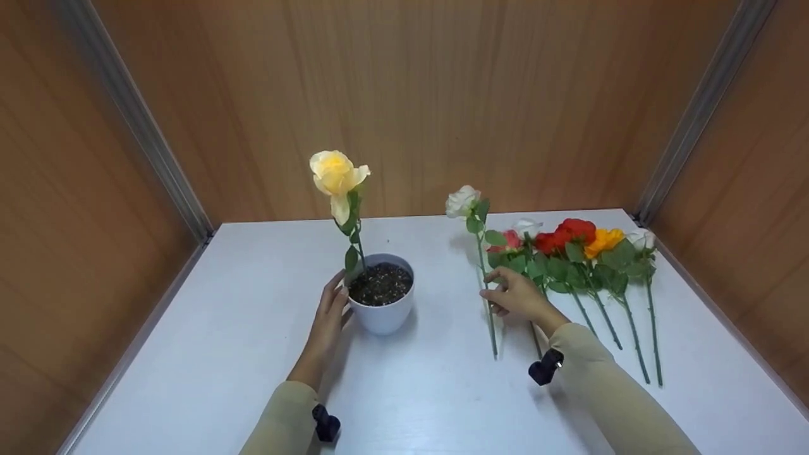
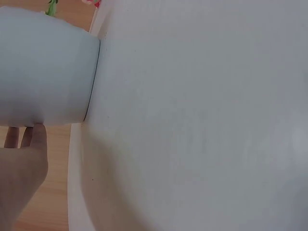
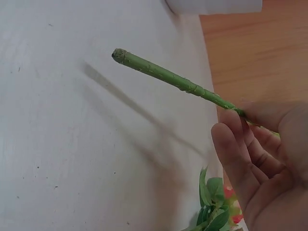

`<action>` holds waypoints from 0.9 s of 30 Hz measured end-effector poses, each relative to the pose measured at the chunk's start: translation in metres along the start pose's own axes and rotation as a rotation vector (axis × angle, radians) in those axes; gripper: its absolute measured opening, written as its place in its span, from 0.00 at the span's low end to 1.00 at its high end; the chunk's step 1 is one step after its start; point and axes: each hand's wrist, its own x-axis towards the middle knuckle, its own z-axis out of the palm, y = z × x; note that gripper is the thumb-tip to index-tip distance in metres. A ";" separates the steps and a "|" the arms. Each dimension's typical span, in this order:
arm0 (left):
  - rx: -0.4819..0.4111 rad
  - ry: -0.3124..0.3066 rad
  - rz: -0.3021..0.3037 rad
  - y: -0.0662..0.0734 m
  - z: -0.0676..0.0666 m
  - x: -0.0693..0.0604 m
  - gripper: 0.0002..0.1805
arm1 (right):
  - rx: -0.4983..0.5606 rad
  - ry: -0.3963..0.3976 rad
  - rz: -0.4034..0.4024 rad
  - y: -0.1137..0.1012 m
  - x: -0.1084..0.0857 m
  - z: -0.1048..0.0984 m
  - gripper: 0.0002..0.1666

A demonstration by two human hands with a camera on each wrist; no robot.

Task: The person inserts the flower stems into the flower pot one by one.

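Observation:
A white pot filled with dark soil stands on the table, and a pale yellow rose rises from its left side. My left hand rests its fingers against the pot's left wall; in the left wrist view the fingertips touch the pot. Between thumb and fingers my right hand pinches the stem of a white rose. The right wrist view shows that stem raised off the table, its cut end free and its shadow below.
Several roses lie on the right side of the white table, among them red, orange, pink and white ones. Wood-grain panels enclose the back and both sides.

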 end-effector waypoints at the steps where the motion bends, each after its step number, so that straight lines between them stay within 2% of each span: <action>1: 0.003 0.001 0.005 0.000 0.000 0.000 0.32 | 0.010 0.006 -0.008 -0.002 0.001 0.001 0.22; 4: 0.017 0.015 0.021 -0.009 0.000 0.005 0.33 | 0.041 0.030 -0.016 -0.008 0.002 0.004 0.21; 10: 0.025 0.025 0.010 -0.010 0.000 0.006 0.34 | 0.049 0.062 -0.050 -0.020 0.004 0.010 0.20; 19: 0.019 0.004 0.012 -0.008 0.000 0.004 0.32 | 0.106 0.147 -0.189 -0.038 0.008 0.019 0.19; 27: 0.031 0.025 0.008 -0.009 0.001 0.005 0.31 | 0.123 0.187 -0.319 -0.056 0.011 0.029 0.16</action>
